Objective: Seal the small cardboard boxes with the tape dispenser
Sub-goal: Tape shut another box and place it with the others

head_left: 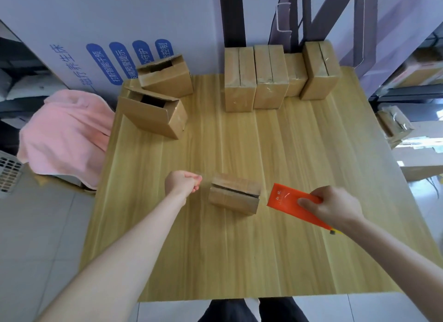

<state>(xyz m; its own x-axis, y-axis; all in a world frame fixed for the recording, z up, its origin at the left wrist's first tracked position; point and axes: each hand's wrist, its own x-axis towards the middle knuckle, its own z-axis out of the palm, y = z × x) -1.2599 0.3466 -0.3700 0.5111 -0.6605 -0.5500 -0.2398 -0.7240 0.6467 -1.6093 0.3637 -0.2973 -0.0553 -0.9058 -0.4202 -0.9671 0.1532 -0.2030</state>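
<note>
**A:** ok so what have we got in our hands here?

**B:** Our right hand [332, 208] is wrapped around the orange tape dispenser [291, 202], fingers closed over its back end, nose pointing left at the small cardboard box [235, 194] in front of us. Dispenser sits just beside the box's right edge; can't tell if it's touching. Our left hand [183, 181] is curled into a loose fist just left of the box, fingertips pinched together. Looks like a faint strip of clear tape [203, 178] there, but it's too blurry for us to say if we're gripping it.

**A:** and the box?

**B:** On the wooden table [215, 261], between both hands, top flaps down with a dark gap along the seam.

**A:** further out?

**B:** Two open boxes [153, 115] lie tipped at the far left of the table. A row of closed boxes [271, 79] stands along the back edge with shiny tape on them. Off the left side, a pink towel [64, 134] is draped over something, with a big white carton [107, 34] with blue print behind it.
</note>
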